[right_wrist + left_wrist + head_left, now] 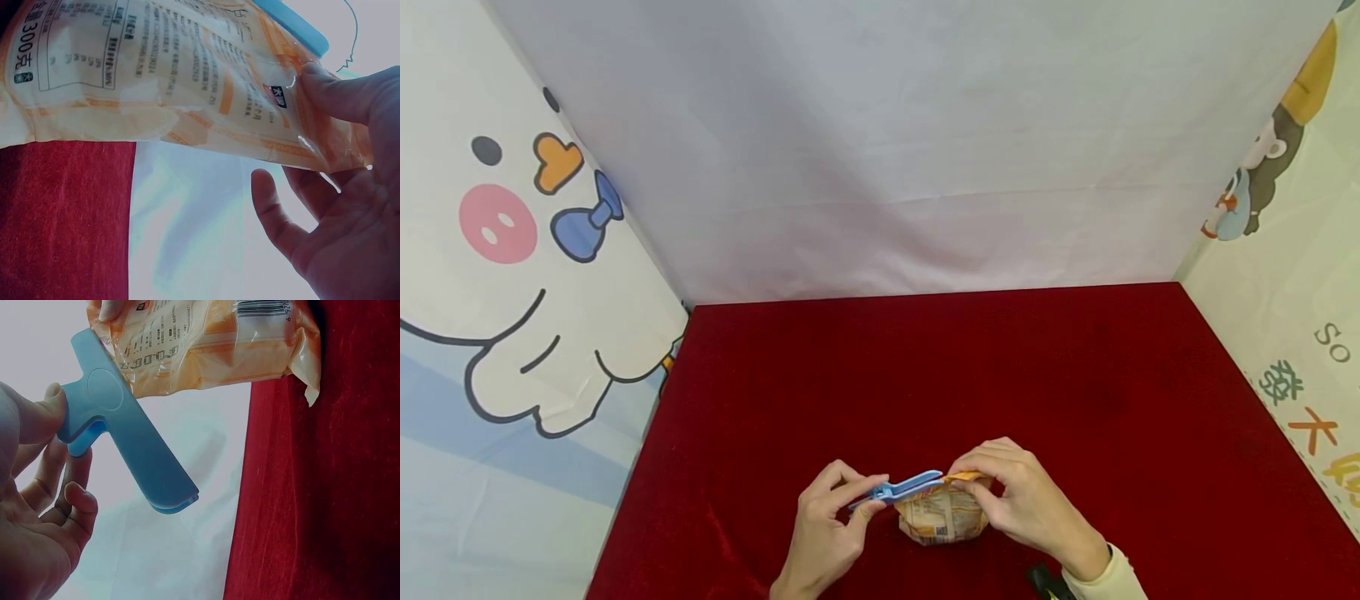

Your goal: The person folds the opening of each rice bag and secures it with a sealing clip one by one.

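A blue bag clip (pixel 131 437) is pinched by its handles between the thumb and fingers of my left hand (pixel 829 521). One end of the clip lies along the top edge of an orange and cream plastic food bag (pixel 943 515). My right hand (pixel 1018 500) pinches the bag's top corner between thumb and fingers. In the right wrist view the bag's printed back (pixel 175 69) faces the camera, and part of the clip shows behind its upper edge. Whether the clip's arms enclose the bag's edge I cannot tell.
Dark red cloth (pixel 925 375) covers the table. A black object (pixel 1048 582) lies by the right sleeve at the front edge. A pale curtain (pixel 925 167) stands behind the table, with printed cartoon panels (pixel 535 350) at the sides.
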Motion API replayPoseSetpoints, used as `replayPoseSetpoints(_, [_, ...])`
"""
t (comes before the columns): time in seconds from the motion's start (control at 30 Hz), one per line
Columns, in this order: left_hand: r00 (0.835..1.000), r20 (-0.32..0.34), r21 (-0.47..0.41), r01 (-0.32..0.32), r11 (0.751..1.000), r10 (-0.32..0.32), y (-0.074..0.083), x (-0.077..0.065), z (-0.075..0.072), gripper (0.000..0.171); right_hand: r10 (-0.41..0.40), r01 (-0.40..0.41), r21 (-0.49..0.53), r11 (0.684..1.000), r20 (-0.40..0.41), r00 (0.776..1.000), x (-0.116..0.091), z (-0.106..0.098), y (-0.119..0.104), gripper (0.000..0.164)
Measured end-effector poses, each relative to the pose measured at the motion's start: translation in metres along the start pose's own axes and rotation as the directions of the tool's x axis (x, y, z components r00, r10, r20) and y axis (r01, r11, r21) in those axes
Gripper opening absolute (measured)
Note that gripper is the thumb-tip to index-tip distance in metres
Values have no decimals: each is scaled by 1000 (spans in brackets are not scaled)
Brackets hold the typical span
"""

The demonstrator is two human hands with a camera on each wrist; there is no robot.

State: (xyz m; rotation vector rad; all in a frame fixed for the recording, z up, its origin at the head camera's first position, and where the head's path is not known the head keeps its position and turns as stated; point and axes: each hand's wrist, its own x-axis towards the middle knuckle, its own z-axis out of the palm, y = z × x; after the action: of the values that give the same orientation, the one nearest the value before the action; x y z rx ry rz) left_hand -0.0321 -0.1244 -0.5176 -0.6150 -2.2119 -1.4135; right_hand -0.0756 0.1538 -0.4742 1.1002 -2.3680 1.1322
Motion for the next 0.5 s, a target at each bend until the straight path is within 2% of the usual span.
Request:
replayPoseSetpoints(0.3, [1000, 11, -1, 12, 1000, -12, 1, 2, 2, 32, -19, 19, 14, 1000, 13, 1000, 1, -1, 1, 39])
replayPoseSetpoints(0.5, [1000, 3, -20, -22, 1000, 22, 1, 3, 5, 28, 36, -40, 50, 998, 70, 997, -1, 0, -1, 41])
